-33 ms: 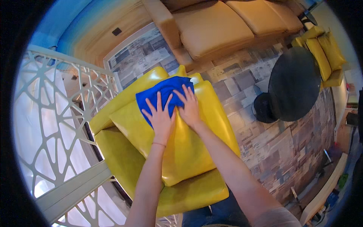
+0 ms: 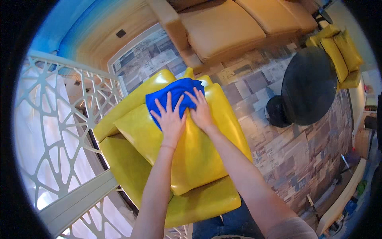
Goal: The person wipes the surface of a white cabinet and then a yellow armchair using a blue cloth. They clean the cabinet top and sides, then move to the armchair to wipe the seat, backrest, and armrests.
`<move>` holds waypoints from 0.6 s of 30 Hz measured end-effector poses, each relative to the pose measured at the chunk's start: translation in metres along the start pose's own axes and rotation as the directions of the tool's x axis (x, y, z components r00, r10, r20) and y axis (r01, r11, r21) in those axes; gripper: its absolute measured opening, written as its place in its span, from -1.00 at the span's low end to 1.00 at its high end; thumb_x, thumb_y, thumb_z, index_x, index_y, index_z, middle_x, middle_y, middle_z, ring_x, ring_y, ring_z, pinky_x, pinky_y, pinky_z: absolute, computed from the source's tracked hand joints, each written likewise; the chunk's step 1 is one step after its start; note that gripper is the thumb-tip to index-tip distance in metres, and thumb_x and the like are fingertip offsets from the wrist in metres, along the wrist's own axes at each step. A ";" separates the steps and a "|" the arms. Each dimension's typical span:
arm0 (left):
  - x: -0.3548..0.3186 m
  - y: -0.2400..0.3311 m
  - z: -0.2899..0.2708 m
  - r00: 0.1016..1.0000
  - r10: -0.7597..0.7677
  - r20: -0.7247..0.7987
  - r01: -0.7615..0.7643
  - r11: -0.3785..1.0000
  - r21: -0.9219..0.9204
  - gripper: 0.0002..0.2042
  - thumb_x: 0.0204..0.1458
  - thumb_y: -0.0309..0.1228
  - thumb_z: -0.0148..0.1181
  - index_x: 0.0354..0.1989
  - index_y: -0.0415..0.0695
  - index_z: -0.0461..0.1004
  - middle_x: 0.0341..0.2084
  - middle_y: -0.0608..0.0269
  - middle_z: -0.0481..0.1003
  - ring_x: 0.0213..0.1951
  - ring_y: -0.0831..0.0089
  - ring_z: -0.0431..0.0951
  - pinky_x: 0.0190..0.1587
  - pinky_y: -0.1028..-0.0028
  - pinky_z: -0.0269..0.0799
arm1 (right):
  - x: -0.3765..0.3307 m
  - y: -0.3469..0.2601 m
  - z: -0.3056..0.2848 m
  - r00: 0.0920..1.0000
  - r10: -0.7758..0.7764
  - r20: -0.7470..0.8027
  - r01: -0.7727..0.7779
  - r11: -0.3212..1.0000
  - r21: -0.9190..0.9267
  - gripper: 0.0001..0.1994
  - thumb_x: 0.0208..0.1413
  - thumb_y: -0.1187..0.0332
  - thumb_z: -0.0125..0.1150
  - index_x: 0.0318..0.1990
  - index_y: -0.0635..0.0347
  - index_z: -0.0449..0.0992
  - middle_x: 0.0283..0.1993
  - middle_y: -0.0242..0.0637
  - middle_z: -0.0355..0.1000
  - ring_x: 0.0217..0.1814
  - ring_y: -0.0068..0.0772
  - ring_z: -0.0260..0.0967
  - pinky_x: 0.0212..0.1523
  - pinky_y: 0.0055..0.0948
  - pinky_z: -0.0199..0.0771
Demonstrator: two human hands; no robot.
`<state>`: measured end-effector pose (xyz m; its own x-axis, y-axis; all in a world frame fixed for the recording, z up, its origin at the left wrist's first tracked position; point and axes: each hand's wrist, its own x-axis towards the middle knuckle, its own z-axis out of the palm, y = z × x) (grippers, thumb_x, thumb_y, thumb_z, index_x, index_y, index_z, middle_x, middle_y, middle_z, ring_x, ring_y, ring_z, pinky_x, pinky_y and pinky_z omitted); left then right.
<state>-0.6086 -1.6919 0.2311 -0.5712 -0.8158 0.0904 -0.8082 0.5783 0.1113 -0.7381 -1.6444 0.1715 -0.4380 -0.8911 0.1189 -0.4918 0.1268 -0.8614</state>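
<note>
A blue cloth lies spread and slightly wrinkled over the far part of a yellow cushion. The cushion rests in a shiny yellow armchair. My left hand presses flat, fingers spread, on the near edge of the cloth. To its right, my right hand also lies with fingers apart, its fingertips on the cloth's right side and its palm over the cushion. Both hands are open, pushing down on the cloth rather than gripping it.
A white openwork screen stands close on the left. Beyond the armchair is a tan sofa. A round black table is at the right, with another yellow armchair behind it. Patterned flooring lies between them.
My left hand and the cloth's left edge have shifted slightly to the right and farther away. My right hand stays nearly in place.
</note>
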 end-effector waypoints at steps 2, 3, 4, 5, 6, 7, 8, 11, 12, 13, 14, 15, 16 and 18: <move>0.016 0.028 0.003 0.996 0.053 0.078 -0.054 0.999 -0.001 -0.45 0.04 -0.10 0.26 0.28 0.39 0.40 0.46 0.29 0.08 0.46 -0.29 -0.19 0.29 -0.50 -0.26 | -0.015 0.036 -0.004 0.987 0.140 -0.075 -0.133 0.987 0.093 -0.47 0.06 0.39 0.22 0.25 -0.11 0.43 0.33 0.08 0.28 0.34 0.20 0.24 0.27 -0.14 0.32; 0.013 0.044 0.004 0.982 0.111 0.153 -0.116 0.993 0.029 -0.48 0.03 -0.09 0.27 0.24 0.35 0.44 0.44 0.30 0.10 0.47 -0.26 -0.21 0.30 -0.50 -0.28 | -0.033 0.053 -0.008 0.958 0.285 -0.038 -0.275 0.948 0.162 -0.50 0.07 0.37 0.22 0.23 -0.09 0.45 0.26 0.10 0.35 0.27 0.20 0.31 0.22 -0.11 0.37; 0.011 0.060 0.005 0.960 0.161 0.228 -0.178 0.982 0.057 -0.50 0.02 -0.08 0.27 0.20 0.31 0.49 0.43 0.30 0.13 0.48 -0.23 -0.22 0.31 -0.49 -0.30 | -0.052 0.069 -0.010 0.909 0.417 0.011 -0.408 0.884 0.228 -0.53 0.08 0.35 0.22 0.21 -0.06 0.46 0.19 0.13 0.41 0.20 0.19 0.38 0.17 -0.09 0.41; 0.001 0.074 0.011 0.934 0.215 0.287 -0.248 0.965 0.083 -0.51 0.01 -0.06 0.27 0.18 0.25 0.50 0.42 0.29 0.15 0.48 -0.20 -0.22 0.32 -0.49 -0.33 | -0.079 0.083 -0.013 0.888 0.458 0.027 -0.457 0.878 0.141 -0.56 0.10 0.33 0.20 0.18 0.00 0.47 0.09 0.15 0.46 0.13 0.20 0.41 0.11 -0.06 0.44; -0.017 0.085 0.018 0.904 0.258 0.342 -0.311 0.944 0.110 -0.50 0.00 -0.04 0.27 0.16 0.20 0.52 0.41 0.29 0.16 0.49 -0.18 -0.23 0.33 -0.48 -0.35 | -0.109 0.090 -0.018 0.868 0.495 0.044 -0.496 0.866 0.054 -0.59 0.12 0.32 0.18 0.16 0.07 0.48 0.00 0.17 0.50 0.05 0.21 0.45 0.05 -0.03 0.46; -0.040 0.088 0.027 0.864 0.259 0.432 -0.341 0.932 0.123 -0.48 0.04 0.00 0.22 0.19 0.16 0.50 0.41 0.27 0.16 0.49 -0.17 -0.25 0.34 -0.47 -0.38 | -0.132 0.080 -0.025 0.753 0.623 0.212 -0.625 0.778 -0.067 -0.67 0.14 0.37 0.10 0.06 0.22 0.50 0.02 0.22 0.48 0.10 0.25 0.42 0.08 -0.06 0.44; -0.063 0.108 0.033 0.808 0.299 0.507 -0.402 0.910 0.104 -0.46 0.08 0.04 0.16 0.23 0.13 0.48 0.42 0.26 0.15 0.50 -0.16 -0.27 0.34 -0.46 -0.41 | -0.179 0.099 -0.030 0.849 0.529 0.019 -0.528 0.849 -0.021 -0.67 0.13 0.37 0.11 0.05 0.25 0.50 -0.01 0.24 0.48 0.07 0.27 0.43 0.06 -0.05 0.45; -0.155 0.124 0.049 0.763 0.393 0.512 -0.444 0.895 -0.025 -0.45 0.08 0.03 0.17 0.25 0.12 0.46 0.44 0.24 0.10 0.50 -0.12 -0.23 0.36 -0.42 -0.36 | -0.278 0.098 -0.055 0.792 0.605 0.089 -0.593 0.795 -0.126 -0.51 0.03 0.43 0.20 0.18 0.33 0.40 0.21 0.19 0.36 0.27 0.19 0.29 0.28 -0.10 0.30; -0.181 0.128 0.047 0.742 0.424 0.519 -0.452 0.889 -0.080 -0.44 0.08 0.03 0.17 0.26 0.11 0.45 0.46 0.23 0.07 0.49 -0.12 -0.21 0.37 -0.41 -0.34 | -0.309 0.098 -0.058 0.867 0.496 0.042 -0.480 0.855 -0.196 -0.42 -0.01 0.45 0.23 0.25 0.35 0.35 0.33 0.16 0.27 0.38 0.14 0.20 0.37 -0.13 0.21; -0.209 0.123 0.047 0.753 0.428 0.500 -0.429 0.895 -0.120 -0.41 0.07 0.03 0.18 0.29 0.15 0.41 0.47 0.27 0.03 0.49 -0.12 -0.19 0.36 -0.41 -0.31 | -0.324 0.085 -0.058 0.880 0.469 0.077 -0.436 0.861 -0.260 -0.38 -0.02 0.42 0.27 0.26 0.36 0.33 0.37 0.16 0.20 0.43 0.16 0.09 0.41 -0.05 0.11; -0.234 0.117 0.045 0.765 0.427 0.482 -0.402 0.901 -0.161 -0.39 0.06 0.03 0.19 0.33 0.18 0.37 0.49 0.32 -0.01 0.48 -0.12 -0.16 0.35 -0.41 -0.28 | -0.336 0.067 -0.063 0.888 0.443 0.119 -0.387 0.863 -0.324 -0.34 -0.04 0.39 0.30 0.28 0.38 0.30 0.41 0.15 0.13 0.49 0.17 -0.02 0.44 0.03 0.01; -0.252 0.112 0.038 0.767 0.408 0.495 -0.374 0.911 -0.172 -0.38 0.06 0.03 0.20 0.35 0.24 0.33 0.49 0.35 -0.02 0.48 -0.13 -0.15 0.34 -0.42 -0.27 | -0.346 0.050 -0.069 0.891 0.427 0.156 -0.343 0.856 -0.387 -0.29 -0.05 0.37 0.34 0.30 0.39 0.28 0.44 0.15 0.06 0.54 0.18 -0.13 0.48 0.12 -0.10; -0.266 0.101 0.026 0.773 0.380 0.507 -0.341 0.924 -0.172 -0.37 0.06 0.02 0.20 0.36 0.29 0.30 0.49 0.39 -0.02 0.47 -0.13 -0.14 0.33 -0.43 -0.26 | -0.349 0.034 -0.069 0.889 0.409 0.205 -0.313 0.871 -0.379 -0.26 -0.05 0.35 0.35 0.32 0.36 0.25 0.46 0.18 0.01 0.55 0.23 -0.17 0.48 0.16 -0.13; -0.281 0.073 0.008 0.766 0.287 0.575 -0.245 0.958 -0.151 -0.32 0.03 0.03 0.25 0.39 0.50 0.20 0.50 0.50 -0.04 0.45 -0.20 -0.11 0.27 -0.50 -0.25 | -0.347 0.005 -0.057 0.882 0.370 0.292 -0.257 0.897 -0.359 -0.20 -0.05 0.30 0.38 0.37 0.31 0.18 0.48 0.26 -0.08 0.55 0.32 -0.25 0.47 0.26 -0.20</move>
<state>-0.5080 -1.4201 0.2055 -0.7517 -0.4650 -0.4677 -0.6124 0.7552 0.2335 -0.6314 -1.3101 0.1539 -0.3487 -0.8664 -0.3575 -0.5988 0.4993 -0.6262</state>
